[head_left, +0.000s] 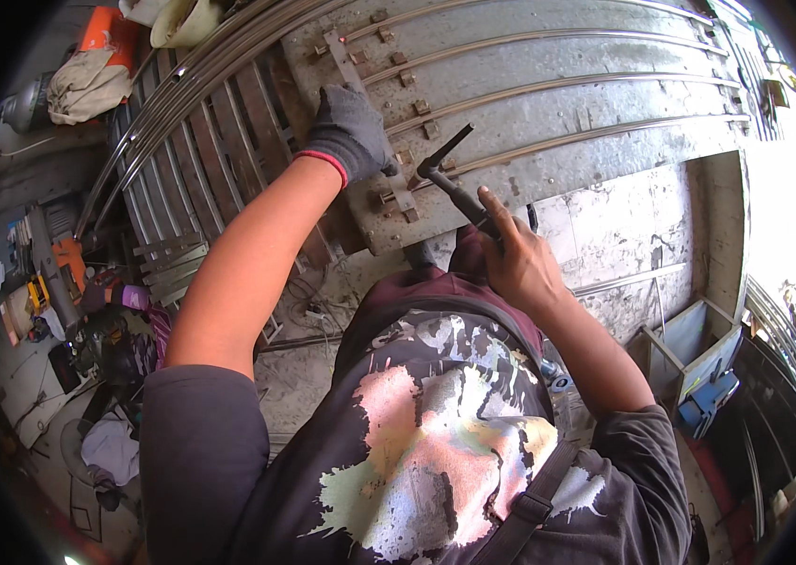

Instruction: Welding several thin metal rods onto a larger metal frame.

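Grips a black torch (461,199) in right hand (522,259); has flat bar (345,64) beneath curled left hand (349,132), cannot tell whether gripped.

The table (530,118) is faced with sheet metal — dull, stained and scuffed, with only a soft sheen. The slim metal rods (624,75) across it look smooth and catch the light in glossy streaks, while the flat bar (341,61) is matt, rough-looking metal. The handheld tool (461,198) has a matt body — plastic or rubber, unclear which. The glove (351,132) is lustreless knitted cloth; the shirt (445,452), soft matt cloth.
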`<move>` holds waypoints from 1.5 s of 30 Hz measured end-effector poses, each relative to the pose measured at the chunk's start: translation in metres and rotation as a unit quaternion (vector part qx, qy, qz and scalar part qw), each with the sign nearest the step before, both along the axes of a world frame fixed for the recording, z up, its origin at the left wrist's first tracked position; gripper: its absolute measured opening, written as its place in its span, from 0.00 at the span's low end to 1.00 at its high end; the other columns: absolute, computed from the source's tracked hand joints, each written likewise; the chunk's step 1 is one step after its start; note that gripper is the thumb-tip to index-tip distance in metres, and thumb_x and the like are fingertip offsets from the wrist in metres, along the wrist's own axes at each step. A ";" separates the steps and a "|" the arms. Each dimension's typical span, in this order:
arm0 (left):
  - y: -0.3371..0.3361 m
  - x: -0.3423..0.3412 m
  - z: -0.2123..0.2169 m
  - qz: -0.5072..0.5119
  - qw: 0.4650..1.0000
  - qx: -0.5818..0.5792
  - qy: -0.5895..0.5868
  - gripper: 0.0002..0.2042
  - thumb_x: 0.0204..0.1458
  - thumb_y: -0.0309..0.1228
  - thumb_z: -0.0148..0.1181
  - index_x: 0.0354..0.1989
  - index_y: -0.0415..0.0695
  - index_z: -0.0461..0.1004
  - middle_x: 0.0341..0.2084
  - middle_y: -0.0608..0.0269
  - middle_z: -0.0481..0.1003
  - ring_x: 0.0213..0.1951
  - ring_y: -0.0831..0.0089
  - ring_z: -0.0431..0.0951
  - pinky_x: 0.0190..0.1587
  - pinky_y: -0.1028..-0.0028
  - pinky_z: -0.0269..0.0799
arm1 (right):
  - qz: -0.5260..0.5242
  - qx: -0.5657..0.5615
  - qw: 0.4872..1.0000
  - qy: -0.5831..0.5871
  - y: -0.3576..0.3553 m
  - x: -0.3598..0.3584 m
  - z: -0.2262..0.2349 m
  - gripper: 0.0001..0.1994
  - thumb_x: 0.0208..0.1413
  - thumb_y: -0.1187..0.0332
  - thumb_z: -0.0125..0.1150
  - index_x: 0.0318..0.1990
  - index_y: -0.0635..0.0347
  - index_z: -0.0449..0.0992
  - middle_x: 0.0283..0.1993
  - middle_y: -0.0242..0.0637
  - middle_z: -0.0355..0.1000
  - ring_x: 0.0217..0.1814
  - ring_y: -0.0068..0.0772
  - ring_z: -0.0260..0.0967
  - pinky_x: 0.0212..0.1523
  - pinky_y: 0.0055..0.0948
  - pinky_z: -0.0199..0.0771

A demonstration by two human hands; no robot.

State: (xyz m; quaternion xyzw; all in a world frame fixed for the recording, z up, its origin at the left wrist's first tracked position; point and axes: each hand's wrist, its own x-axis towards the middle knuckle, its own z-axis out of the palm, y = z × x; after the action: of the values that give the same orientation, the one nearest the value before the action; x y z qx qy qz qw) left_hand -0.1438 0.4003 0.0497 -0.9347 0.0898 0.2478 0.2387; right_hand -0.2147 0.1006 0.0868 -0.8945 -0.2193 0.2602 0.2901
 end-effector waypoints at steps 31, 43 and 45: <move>0.026 -0.041 -0.042 0.056 0.943 -0.213 -0.248 0.41 0.40 0.36 0.64 0.67 0.29 0.66 0.67 0.38 0.66 0.68 0.43 0.65 0.72 0.49 0.57 | 0.041 -0.037 0.997 -0.051 -0.001 -0.016 -0.013 0.35 0.68 0.63 0.59 0.80 0.33 0.52 0.44 0.58 0.73 0.37 0.67 0.77 0.37 0.60 0.77; 0.013 -0.044 -0.045 0.275 0.909 -0.266 -0.166 0.69 0.38 0.66 0.73 0.81 0.38 0.40 0.82 0.45 0.41 0.80 0.41 0.45 0.74 0.44 0.49 | 0.166 -0.157 0.964 -0.132 0.044 0.017 0.066 0.35 0.67 0.66 0.60 0.79 0.40 0.53 0.41 0.62 0.77 0.37 0.71 0.77 0.37 0.61 0.77; 0.015 -0.048 -0.057 0.294 0.891 -0.292 -0.187 0.65 0.41 0.67 0.70 0.81 0.42 0.42 0.81 0.45 0.44 0.80 0.41 0.44 0.74 0.43 0.49 | 0.219 -0.173 0.948 -0.155 0.059 0.022 0.079 0.34 0.67 0.65 0.60 0.78 0.40 0.55 0.38 0.59 0.77 0.34 0.69 0.78 0.34 0.60 0.77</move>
State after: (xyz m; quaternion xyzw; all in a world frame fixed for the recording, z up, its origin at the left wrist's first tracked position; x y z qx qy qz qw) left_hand -0.1916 0.4155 -0.0069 -0.9750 -0.1669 0.0900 -0.1162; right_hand -0.1926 0.1599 0.1655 -0.8902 -0.4036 0.2094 0.0291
